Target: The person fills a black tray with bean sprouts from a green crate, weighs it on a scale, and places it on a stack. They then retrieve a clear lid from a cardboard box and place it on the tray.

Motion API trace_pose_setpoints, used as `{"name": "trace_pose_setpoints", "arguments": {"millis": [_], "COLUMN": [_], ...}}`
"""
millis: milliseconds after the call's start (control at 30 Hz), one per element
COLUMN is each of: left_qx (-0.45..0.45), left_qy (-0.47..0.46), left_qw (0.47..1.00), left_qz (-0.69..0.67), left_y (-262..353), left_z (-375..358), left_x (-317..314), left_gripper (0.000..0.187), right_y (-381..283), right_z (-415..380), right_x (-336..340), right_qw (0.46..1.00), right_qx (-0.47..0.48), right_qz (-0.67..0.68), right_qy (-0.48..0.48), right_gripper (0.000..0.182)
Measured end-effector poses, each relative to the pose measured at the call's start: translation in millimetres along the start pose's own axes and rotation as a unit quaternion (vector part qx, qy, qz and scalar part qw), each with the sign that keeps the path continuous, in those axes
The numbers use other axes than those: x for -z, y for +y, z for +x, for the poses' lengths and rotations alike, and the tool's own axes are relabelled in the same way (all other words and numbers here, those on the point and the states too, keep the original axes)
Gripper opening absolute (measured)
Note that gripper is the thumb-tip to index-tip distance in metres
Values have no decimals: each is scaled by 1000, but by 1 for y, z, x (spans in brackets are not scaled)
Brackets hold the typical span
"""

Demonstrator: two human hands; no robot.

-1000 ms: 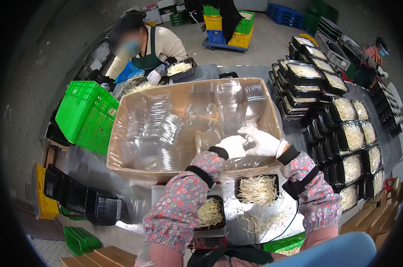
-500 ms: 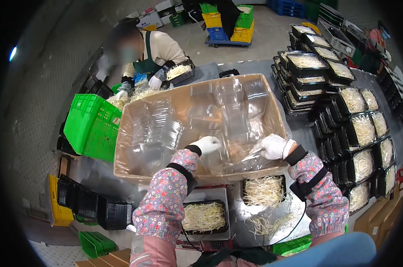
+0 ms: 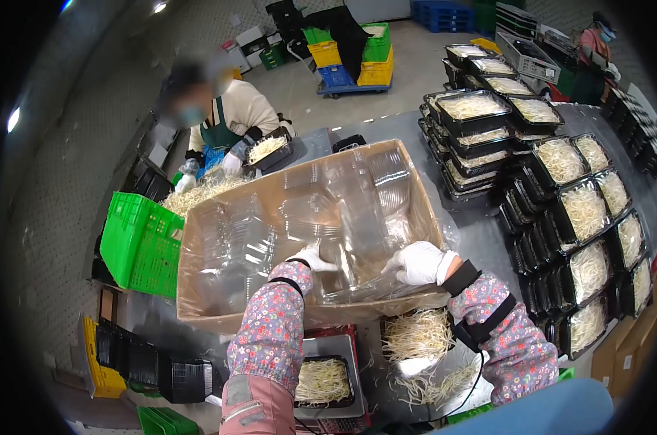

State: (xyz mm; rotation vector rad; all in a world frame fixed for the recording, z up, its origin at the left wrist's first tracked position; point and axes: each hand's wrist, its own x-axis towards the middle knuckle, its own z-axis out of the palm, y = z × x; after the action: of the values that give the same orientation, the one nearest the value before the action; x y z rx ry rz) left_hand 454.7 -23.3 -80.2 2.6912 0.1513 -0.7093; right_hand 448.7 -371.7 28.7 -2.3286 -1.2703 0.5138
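Observation:
A large cardboard box (image 3: 187, 290), lined with clear plastic, stands before me with stacks of clear plastic lids (image 3: 245, 232) inside. My left hand (image 3: 315, 258), in a white glove, reaches over the near side into the box beside the lids. Its fingers look stretched out, though their tips are partly hidden. My right hand (image 3: 419, 262), also gloved, is closed at the near right side, pinching the clear plastic liner (image 3: 375, 288). Below the box, a black tray of bean sprouts (image 3: 323, 380) rests on a scale (image 3: 354, 348). Another heap of sprouts (image 3: 415, 335) lies to its right.
Stacked packs of sprouts (image 3: 586, 206) fill the right side. A green crate (image 3: 136, 243) stands left of the box, with nested black trays (image 3: 154, 366) nearer me. Across the table a co-worker (image 3: 230, 109) handles a sprout tray (image 3: 267, 150). Loose sprouts (image 3: 434, 388) lie near the front.
My left hand has moved left and lower into the box. My right hand stays at the liner by the near right side. The camera view has shifted, and the co-worker's head has turned.

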Motion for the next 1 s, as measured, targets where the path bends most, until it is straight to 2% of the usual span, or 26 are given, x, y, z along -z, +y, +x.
{"name": "trace_pose_setpoints", "arguments": {"millis": [33,100,200,300,333,400,433,500,533,633,700,733,767,833,967,1000], "left_qx": [-12,16,63,39,38,32,45,30,32,47,74,42,41,159,108,111], "left_qy": [-55,-72,-114,-159,-159,-127,-134,-159,-157,-155,-155,-128,-125,-107,-122,-129], "left_qw": [998,997,979,980,980,991,988,985,985,982,982,991,991,981,986,985], "left_qz": [1,32,160,113,113,13,64,66,65,91,-77,-23,-26,18,27,29], "left_y": [3,4,2,-19,-18,-22,-1,-4,-1,9,9,9,10,36,9,20], "left_z": [-1,5,8,22,21,16,-3,-5,-10,-25,-30,-28,-27,-46,-10,-20], "left_x": [4,4,-1,-8,-8,-10,7,12,16,19,19,18,15,19,3,12], "left_gripper": [124,122,104,94,94,83,75,70,70,68,76,81,81,76,80,81], "right_y": [0,-2,-2,-5,-5,-4,-2,1,-4,-1,0,-1,-1,0,-4,-5], "right_z": [0,0,0,0,0,1,2,2,1,4,5,5,6,5,2,2], "right_x": [1,2,0,2,3,1,-2,-4,1,-5,-6,-6,-7,-9,-7,-8], "right_qw": [1000,1000,1000,1000,1000,1000,1000,1000,1000,1000,1000,1000,1000,1000,999,999], "right_qx": [-2,-15,-27,-29,-30,-27,-24,7,-20,-21,-22,-25,-24,-20,-45,-49], "right_qz": [-1,9,11,7,6,4,5,11,11,4,2,4,-1,2,-19,-22], "right_qy": [2,-11,-10,-7,-7,-9,-12,23,-11,6,4,2,1,3,-8,-8], "right_gripper": [35,35,35,34,34,34,34,33,36,34,34,34,34,34,37,37]}}
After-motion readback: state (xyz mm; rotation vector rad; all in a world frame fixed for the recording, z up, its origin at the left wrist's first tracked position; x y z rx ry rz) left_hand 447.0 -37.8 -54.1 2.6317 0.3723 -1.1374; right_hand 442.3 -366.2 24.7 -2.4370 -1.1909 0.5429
